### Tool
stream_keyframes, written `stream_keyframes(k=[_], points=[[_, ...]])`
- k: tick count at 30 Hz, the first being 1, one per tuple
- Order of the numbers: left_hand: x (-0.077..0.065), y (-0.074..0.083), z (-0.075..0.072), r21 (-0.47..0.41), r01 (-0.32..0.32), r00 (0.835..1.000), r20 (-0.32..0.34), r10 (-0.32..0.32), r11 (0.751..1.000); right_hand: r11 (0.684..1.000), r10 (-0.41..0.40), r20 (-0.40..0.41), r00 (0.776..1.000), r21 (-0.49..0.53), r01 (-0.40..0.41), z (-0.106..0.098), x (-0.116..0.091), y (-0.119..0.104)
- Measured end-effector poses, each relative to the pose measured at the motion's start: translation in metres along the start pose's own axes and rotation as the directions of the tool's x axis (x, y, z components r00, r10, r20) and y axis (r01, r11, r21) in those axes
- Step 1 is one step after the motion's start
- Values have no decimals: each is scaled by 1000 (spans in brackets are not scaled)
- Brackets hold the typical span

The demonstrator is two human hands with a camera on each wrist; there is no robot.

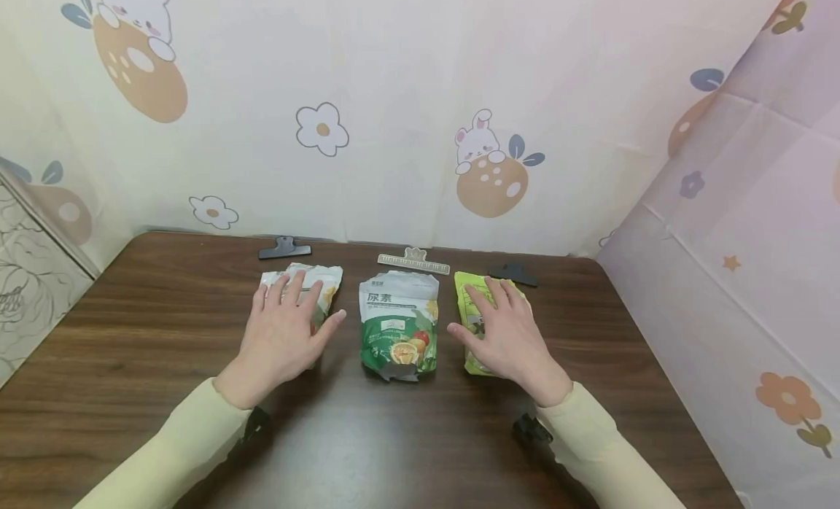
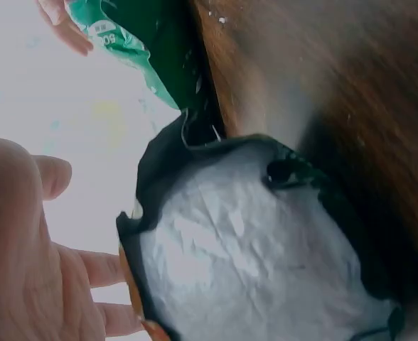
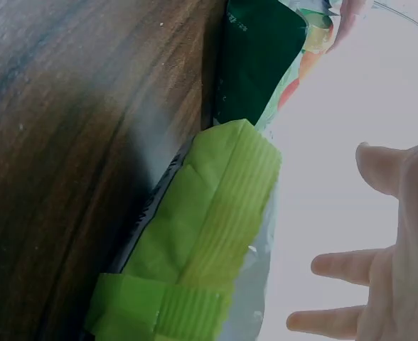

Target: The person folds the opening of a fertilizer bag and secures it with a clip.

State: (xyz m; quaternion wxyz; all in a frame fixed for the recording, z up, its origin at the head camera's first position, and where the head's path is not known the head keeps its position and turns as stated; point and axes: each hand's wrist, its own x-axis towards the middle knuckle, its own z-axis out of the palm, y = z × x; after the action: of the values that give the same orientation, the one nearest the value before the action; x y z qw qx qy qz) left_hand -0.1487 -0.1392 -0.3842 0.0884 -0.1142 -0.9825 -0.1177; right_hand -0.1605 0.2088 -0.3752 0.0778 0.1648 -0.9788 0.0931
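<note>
Three pouches lie in a row on the table. My left hand [image 1: 278, 345], fingers spread, is over the left white pouch [image 1: 330, 278]; its crinkled silvery end [image 2: 252, 241] fills the left wrist view. Whether those fingers touch it, I cannot tell. Over the lime-green bag [image 1: 469, 313] on the right, my right hand [image 1: 512, 341] spreads its fingers too; in the right wrist view they appear apart from the bag's ribbed end seam [image 3: 227, 206]. Between the hands sits a white and green pouch [image 1: 399, 316] with fruit pictures, untouched. Neither hand grips anything.
Behind the pouches lie three wide clips: a dark one [image 1: 284, 249] at left, a pale one with ruler marks [image 1: 413, 261] in the middle, and a dark one [image 1: 515, 273] at right. A patterned curtain [image 1: 394, 130] hangs along the back edge of the brown wooden table [image 1: 367, 451].
</note>
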Motion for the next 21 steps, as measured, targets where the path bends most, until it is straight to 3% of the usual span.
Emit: stream_keyframes(k=[6, 17, 21], points=[[1, -7, -7, 7, 16, 1000, 4, -16, 1000, 999, 27, 45, 999, 33, -28, -6, 2, -1], [4, -28, -23, -12, 45, 999, 5, -45, 999, 991, 9, 43, 999, 133, -14, -11, 11, 0], [6, -35, -28, -54, 74, 996, 46, -71, 996, 987, 19, 59, 998, 161, -28, -12, 15, 1]])
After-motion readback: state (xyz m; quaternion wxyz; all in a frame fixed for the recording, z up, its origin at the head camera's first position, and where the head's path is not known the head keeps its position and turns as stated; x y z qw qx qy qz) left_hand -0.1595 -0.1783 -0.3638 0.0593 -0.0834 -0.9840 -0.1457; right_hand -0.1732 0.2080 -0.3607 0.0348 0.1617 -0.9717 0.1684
